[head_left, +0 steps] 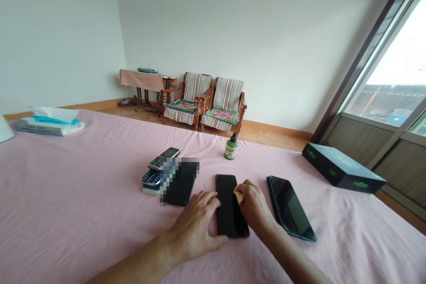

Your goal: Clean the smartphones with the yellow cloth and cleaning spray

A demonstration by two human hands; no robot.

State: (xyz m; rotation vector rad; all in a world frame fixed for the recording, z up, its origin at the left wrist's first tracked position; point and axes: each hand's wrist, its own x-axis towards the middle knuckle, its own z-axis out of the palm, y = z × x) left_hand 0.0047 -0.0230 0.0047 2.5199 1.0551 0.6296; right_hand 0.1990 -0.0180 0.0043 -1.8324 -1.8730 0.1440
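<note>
A black smartphone (229, 213) lies face up on the pink cloth, between my hands. My left hand (196, 222) braces it, fingers along its left edge and thumb by its lower corner. My right hand (254, 204) is closed on a small pale-yellow cloth (238, 196) and presses it against the right side of the screen. Part of the cloth is hidden in the fingers. Right of that hand lies a larger dark device like a tablet (293, 208). To the left sit another dark phone (181, 186), partly blurred out, and stacked keypad phones (153, 178).
A green bottle with a black cap (230, 147) stands upright beyond the smartphone. At the right is a black box (342, 166); at the far left, a tissue pack (49, 125). Two wooden chairs (221, 108) and a cloth-covered table (146, 80) stand by the wall.
</note>
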